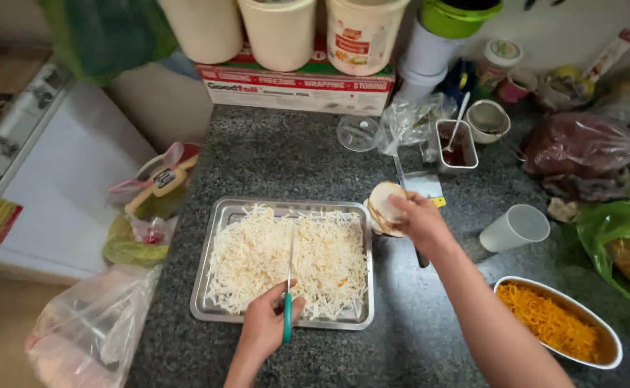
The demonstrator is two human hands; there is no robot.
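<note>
The table [272,154] is dark grey granite, speckled black and white. At centre frame a silver metal tray [207,269] carries pale cream-white shreds [257,251] flecked with a little orange. The knife [287,316] at lower centre has a teal-green handle. At lower right a white oval dish [609,352] holds bright orange shreds [552,320]. A white cup [516,228] lies at right, beside a bright green bag [617,223]. The box [297,86] at top is red, white and green.

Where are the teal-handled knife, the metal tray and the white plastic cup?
Teal-handled knife [287,316], head view, on its handle.
Rectangular metal tray [201,287], head view, left rim.
White plastic cup [509,230], head view, its side.
</note>
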